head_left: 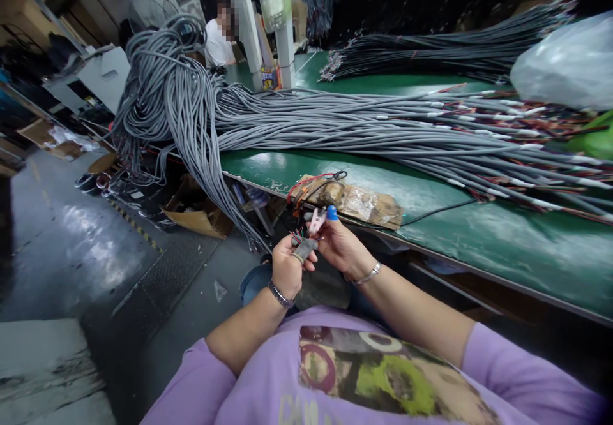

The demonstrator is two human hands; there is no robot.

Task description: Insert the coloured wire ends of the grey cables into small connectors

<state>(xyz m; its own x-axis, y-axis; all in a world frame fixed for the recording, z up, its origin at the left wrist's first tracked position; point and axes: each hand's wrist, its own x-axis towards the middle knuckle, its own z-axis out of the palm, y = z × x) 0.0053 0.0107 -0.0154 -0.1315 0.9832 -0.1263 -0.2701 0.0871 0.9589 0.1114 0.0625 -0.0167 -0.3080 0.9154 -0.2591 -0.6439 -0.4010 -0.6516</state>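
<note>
My left hand is closed around a bunch of thin coloured wires, whose ends fan out above the fingers. A grey cover wraps its thumb. Close beside it, my right hand is closed in a pinch, with a blue cap on the thumb. A small pinkish-white clip-like piece shows at its fingertips; its exact kind is too small to make out. Both hands are just off the near edge of the green table.
Long grey cables lie across the table and hang off its left end. A taped cardboard-covered block with wires sits at the near edge. Black cables and a plastic bag lie behind. Another person is beyond the table.
</note>
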